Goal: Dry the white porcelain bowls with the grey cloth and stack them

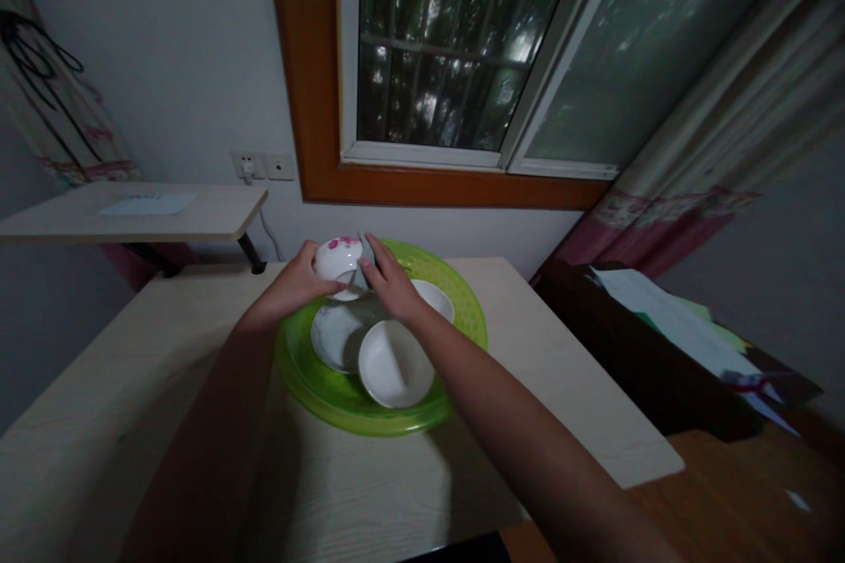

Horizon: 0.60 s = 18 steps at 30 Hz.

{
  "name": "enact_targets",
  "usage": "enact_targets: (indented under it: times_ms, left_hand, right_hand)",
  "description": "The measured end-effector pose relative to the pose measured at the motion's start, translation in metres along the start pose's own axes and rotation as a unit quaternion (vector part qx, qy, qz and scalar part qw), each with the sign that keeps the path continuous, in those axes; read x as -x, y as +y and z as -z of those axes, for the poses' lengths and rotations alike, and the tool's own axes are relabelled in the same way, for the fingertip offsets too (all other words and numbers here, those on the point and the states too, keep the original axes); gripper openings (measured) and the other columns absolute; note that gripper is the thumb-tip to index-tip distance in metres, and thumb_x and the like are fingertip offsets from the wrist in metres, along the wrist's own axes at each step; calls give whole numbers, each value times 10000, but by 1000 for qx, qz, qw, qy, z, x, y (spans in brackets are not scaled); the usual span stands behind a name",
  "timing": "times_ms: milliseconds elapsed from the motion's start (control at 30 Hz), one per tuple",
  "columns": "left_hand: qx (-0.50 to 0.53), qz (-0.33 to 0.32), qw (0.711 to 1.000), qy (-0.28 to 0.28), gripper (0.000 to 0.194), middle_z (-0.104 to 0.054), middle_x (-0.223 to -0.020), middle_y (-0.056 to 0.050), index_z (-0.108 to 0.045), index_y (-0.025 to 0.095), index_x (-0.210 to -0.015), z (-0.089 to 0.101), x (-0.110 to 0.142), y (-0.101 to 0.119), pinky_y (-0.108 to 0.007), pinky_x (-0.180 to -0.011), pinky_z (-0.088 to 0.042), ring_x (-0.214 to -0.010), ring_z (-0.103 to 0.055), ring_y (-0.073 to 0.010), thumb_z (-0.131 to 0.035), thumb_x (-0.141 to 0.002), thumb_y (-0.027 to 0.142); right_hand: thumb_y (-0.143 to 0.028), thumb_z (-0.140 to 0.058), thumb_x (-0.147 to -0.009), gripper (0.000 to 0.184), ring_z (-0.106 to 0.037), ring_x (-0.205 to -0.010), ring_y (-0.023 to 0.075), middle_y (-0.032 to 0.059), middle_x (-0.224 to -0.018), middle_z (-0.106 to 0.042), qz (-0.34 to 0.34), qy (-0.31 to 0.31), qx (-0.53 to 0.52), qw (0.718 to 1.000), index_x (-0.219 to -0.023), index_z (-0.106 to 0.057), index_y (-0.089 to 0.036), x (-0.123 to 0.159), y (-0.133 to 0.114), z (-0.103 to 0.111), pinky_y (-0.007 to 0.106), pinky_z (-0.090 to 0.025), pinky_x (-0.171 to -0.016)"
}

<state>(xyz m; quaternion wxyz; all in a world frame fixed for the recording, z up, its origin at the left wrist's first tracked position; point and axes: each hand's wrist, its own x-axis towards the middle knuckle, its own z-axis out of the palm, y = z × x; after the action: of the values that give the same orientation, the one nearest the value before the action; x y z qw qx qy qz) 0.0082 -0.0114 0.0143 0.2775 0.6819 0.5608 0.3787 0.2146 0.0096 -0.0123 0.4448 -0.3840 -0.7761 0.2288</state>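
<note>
My left hand (299, 281) grips a white bowl (339, 259) with pink flowers on its outside, tilted on its side above a green basin (472, 303). Pressed against the bowl's right side is a thin grey-blue cloth or pad (367, 262), held under the closed fingers of my right hand (392, 280). Below my hands, a white plate (334, 339) with a faint pattern lies in the basin. A plain white bowl (394, 369) sits at the basin's front, mouth up. Another white bowl (438, 300) is partly hidden behind my right wrist.
The basin rests on a pale wooden table (568, 369). On the left stands a raised shelf (217, 204) with a paper on it. A wall socket (248, 165) and a window (462, 44) are behind. Papers (673, 317) lie on a dark surface at right.
</note>
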Motion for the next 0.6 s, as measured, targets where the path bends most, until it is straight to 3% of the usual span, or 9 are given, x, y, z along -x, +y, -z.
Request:
enact_targets:
  times_ms: [100,300,600]
  left_hand:
    - [86,15,996,27,638,-635,-1090,-63,-493,197,-1127,1,-1,-6,-351,-812,-538,-981,-645,-246,-812,-624,426]
    - [237,26,969,71,672,-594,-1229,-99,-440,194,-1181,-4,-5,-13,-378,-890,-557,-1083,-637,-240,-806,-649,382]
    - [169,20,984,55,695,-623,-1102,-66,-464,193,-1167,-1,-4,-12,-405,-867,-548,-1030,-643,-261,-830,-615,406]
  right_hand:
    - [-649,-454,-971,732,-382,-1489,238,79,-1603,-412,-42,0,-53,998,-1580,-319,-264,0,5,-1,484,-274,-1249]
    - [-591,-481,-985,741,-541,-1362,214,50,-1489,-555,-9,-43,-106,993,-1602,-235,-263,4,2,-7,415,-416,-1171]
    - [-526,-557,-962,738,-548,-1344,250,112,-1482,-547,-27,-38,-60,997,-1565,-273,-210,7,1,-3,440,-414,-1157]
